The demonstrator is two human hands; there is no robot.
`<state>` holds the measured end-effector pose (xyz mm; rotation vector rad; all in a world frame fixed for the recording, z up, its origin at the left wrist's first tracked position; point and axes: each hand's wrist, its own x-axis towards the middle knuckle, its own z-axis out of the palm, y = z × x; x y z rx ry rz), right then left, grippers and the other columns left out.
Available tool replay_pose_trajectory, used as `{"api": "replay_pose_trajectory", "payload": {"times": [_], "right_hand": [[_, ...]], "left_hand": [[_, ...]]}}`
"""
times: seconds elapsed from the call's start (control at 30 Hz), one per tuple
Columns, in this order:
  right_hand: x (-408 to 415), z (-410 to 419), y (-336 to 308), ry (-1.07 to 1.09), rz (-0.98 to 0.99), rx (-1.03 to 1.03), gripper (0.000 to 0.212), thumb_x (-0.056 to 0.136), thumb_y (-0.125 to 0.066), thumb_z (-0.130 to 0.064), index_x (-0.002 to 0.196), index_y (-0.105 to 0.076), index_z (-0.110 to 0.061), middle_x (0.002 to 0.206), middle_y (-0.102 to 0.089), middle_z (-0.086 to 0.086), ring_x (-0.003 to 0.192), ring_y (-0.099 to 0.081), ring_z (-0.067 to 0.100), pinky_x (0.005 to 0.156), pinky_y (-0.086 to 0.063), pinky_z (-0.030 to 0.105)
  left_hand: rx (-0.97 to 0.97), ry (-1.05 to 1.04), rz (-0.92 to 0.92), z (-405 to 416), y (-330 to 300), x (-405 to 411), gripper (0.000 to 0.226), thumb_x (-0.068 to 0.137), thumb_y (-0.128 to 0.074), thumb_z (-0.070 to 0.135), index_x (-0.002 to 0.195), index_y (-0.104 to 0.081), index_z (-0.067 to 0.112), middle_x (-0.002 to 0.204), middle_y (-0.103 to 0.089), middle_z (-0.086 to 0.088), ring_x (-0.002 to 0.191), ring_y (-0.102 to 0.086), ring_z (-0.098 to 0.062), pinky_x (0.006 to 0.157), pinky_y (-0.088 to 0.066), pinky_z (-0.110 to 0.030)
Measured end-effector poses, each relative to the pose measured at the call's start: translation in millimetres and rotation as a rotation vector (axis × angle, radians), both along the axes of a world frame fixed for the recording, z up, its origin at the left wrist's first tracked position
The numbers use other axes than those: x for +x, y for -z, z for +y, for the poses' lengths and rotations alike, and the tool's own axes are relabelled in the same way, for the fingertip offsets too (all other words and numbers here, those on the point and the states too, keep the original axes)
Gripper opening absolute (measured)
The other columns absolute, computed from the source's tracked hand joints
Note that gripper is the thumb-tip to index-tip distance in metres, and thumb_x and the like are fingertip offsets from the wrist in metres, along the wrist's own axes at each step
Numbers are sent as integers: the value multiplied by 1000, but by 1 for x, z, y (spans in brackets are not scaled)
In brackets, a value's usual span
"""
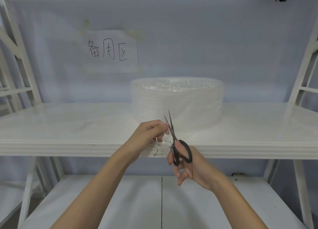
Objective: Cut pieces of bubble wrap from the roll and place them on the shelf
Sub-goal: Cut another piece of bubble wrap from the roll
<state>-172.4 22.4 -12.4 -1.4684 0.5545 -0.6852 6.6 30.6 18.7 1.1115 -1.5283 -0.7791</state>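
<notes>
A wide roll of clear bubble wrap [177,99] stands on its end on the white shelf [51,142], right of centre. My left hand [151,132] pinches the loose end of the wrap [164,140] just in front of the roll. My right hand [187,166] grips black-handled scissors [179,147], their blades slightly parted and pointing up into the wrap beside my left fingers. A faint, clear piece of bubble wrap [82,125] lies flat on the shelf to the left.
A paper sign with handwritten characters [111,51] is taped to the back wall. White frame posts [22,60] rise at both sides. A lower white shelf [120,203] lies under my arms, with a dark seam down its middle.
</notes>
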Motion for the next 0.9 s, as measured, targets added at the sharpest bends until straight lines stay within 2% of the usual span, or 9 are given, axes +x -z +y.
{"api": "replay_pose_trajectory", "payload": {"times": [0.2, 0.4, 0.57, 0.67, 0.77, 0.9], "right_hand": [[6, -5, -7, 16, 5, -16, 60, 67, -61, -66, 78, -58, -7, 79, -58, 5, 47, -49, 18, 42, -50, 29], [7, -6, -11, 29, 5, -25, 58, 72, -60, -65, 83, -61, -8, 79, -57, 7, 47, -47, 19, 39, -48, 27], [9, -8, -12, 23, 29, -62, 45, 75, -61, -62, 68, -64, -18, 80, -53, 10, 45, -45, 19, 37, -46, 25], [10, -11, -11, 28, 39, -71, 50, 72, -62, -64, 66, -58, -14, 75, -52, 7, 44, -44, 19, 36, -45, 24], [11, -13, -7, 58, 46, -67, 52, 78, -60, -59, 68, -48, -10, 70, -53, 3, 41, -43, 17, 34, -43, 23], [11, -14, -4, 86, 50, -101, 52, 77, -63, -59, 66, -49, -10, 68, -54, 1, 39, -43, 16, 34, -41, 23]], "left_hand": [[8, 18, -6, 1, -1, -1, 35, 98, -55, 25, 64, -64, 25, 60, -47, 8, 58, -44, -7, 64, -36, -23], [5, 24, -33, 0, 1, -1, 27, 98, -55, 23, 74, -67, 17, 62, -50, 5, 60, -46, -9, 63, -39, -20], [-13, 30, -27, -1, 1, -1, 26, 99, -56, 20, 76, -66, 13, 69, -50, -5, 59, -46, -8, 63, -41, -17], [-13, 29, -13, -2, 2, 0, 26, 98, -56, 19, 76, -66, 13, 65, -51, 2, 58, -47, -7, 62, -43, -16], [-14, 24, -5, -3, 3, 0, 26, 98, -56, 18, 74, -66, 14, 65, -53, 5, 58, -47, -7, 62, -43, -17], [-17, 22, -3, -3, 3, 0, 27, 98, -57, 16, 72, -65, 16, 64, -54, 7, 57, -47, -6, 62, -43, -17]]}}
